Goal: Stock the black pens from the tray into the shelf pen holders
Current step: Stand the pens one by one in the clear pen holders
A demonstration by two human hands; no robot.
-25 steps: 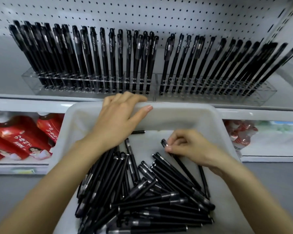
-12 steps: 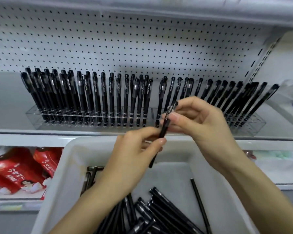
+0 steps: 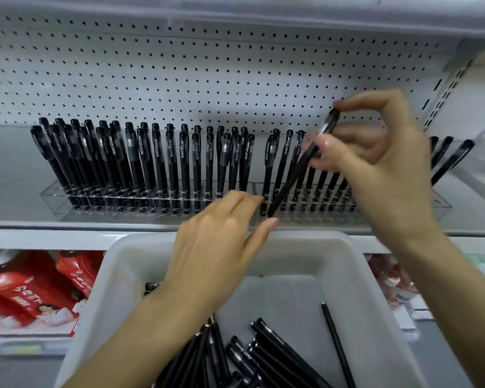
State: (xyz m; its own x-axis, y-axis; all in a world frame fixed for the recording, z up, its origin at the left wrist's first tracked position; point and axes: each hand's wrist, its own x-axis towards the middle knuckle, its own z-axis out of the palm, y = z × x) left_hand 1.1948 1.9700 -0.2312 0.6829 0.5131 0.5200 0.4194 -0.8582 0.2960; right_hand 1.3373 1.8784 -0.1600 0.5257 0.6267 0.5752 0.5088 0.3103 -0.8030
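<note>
Shelf [image 3: 39, 233] with clear pen holders [image 3: 53, 196] lined with upright pens [image 3: 157, 163], above a white tray [image 3: 118, 264] of loose pens [image 3: 266, 357].
The right hand [image 3: 381, 169], hiding part of one holder, pinches a slim capped black pen [image 3: 300, 169], slanted, its tip at the holder; the left hand [image 3: 216, 242], fingers straight, lies beside that tip.

The right hand [image 3: 375, 169] is pretty smeared with motion blur, so its fingertips on the slim black plastic pen [image 3: 295, 175] look mushy. It also blocks a good chunk of the upright black pens [image 3: 282, 163] in the clear acrylic holder [image 3: 443, 204]. Can't tell if the pen's lower tip touches the left hand [image 3: 216, 247]. That forearm covers part of the loose black pens [image 3: 277, 357] in the white plastic tray [image 3: 118, 264], which the bottom edge crops. The red bottles [image 3: 20, 292] get cut off at the left edge, label print too small to read.
</note>
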